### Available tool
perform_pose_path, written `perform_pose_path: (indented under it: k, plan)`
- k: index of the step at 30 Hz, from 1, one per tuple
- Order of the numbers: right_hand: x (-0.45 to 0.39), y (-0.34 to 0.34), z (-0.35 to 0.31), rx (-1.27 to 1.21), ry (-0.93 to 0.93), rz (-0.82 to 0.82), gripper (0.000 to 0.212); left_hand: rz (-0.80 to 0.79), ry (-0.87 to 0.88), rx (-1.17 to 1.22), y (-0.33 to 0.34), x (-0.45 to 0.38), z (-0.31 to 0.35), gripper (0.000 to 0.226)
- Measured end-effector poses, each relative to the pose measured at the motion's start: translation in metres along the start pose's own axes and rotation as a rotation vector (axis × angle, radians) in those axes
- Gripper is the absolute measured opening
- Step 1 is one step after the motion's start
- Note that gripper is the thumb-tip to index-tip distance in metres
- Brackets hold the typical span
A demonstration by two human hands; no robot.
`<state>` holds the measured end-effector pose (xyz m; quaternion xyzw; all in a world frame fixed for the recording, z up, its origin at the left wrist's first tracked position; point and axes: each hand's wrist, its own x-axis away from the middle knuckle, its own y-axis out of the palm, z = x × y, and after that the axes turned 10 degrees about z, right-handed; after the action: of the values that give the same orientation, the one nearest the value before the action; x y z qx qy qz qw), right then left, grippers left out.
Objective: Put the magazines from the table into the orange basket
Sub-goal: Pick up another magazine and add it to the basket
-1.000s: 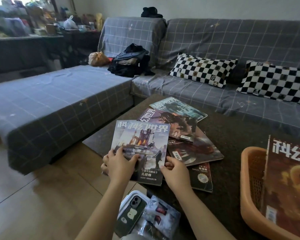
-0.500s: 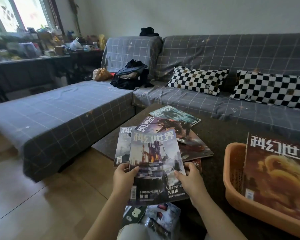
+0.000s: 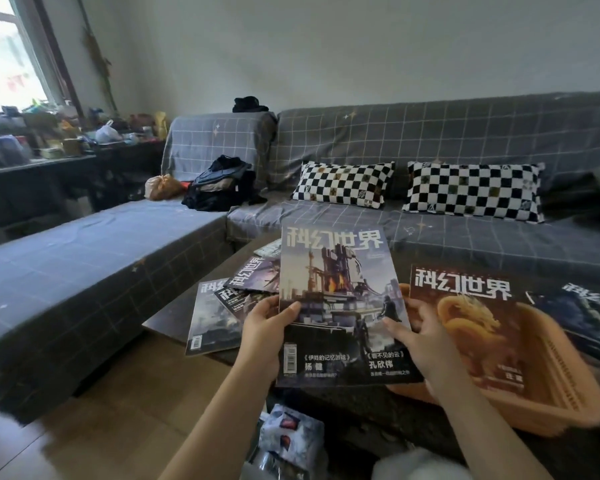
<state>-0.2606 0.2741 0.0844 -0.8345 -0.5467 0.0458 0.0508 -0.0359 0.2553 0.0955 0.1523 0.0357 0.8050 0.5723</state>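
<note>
I hold a magazine (image 3: pixel 336 292) with a burning tower on its cover up in the air above the dark table (image 3: pixel 174 317). My left hand (image 3: pixel 265 327) grips its left edge and my right hand (image 3: pixel 421 336) grips its right edge. To the right sits the orange basket (image 3: pixel 565 379), with a brown dragon-cover magazine (image 3: pixel 465 317) lying in it. The held magazine's right edge overlaps the basket's left rim. Several more magazines (image 3: pixel 219 306) lie fanned on the table to the left, partly hidden by the held one.
Another dark magazine (image 3: pixel 589 317) lies at the far right behind the basket. A grey checked sofa (image 3: pixel 465 237) with two chequered cushions (image 3: pixel 343 183) wraps around the table. A plastic packet (image 3: pixel 288 434) lies by the near edge. Wooden floor shows at the lower left.
Both hands have lifted the tower-cover magazine off the pile and carried it up and right toward the basket. The camera has tilted up and turned right.
</note>
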Motion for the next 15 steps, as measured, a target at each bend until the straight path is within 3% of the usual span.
perform_pose_path:
  k: [11, 15]
  plan:
    - [-0.022, -0.113, 0.020, 0.096, -0.058, 0.265, 0.038, -0.204, -0.079, -0.074, 0.120, 0.012, -0.042, 0.021]
    - [-0.036, -0.142, 0.033, 0.144, -0.064, 0.301, 0.044, -0.262, -0.053, -0.153, 0.159, 0.011, -0.063, 0.018]
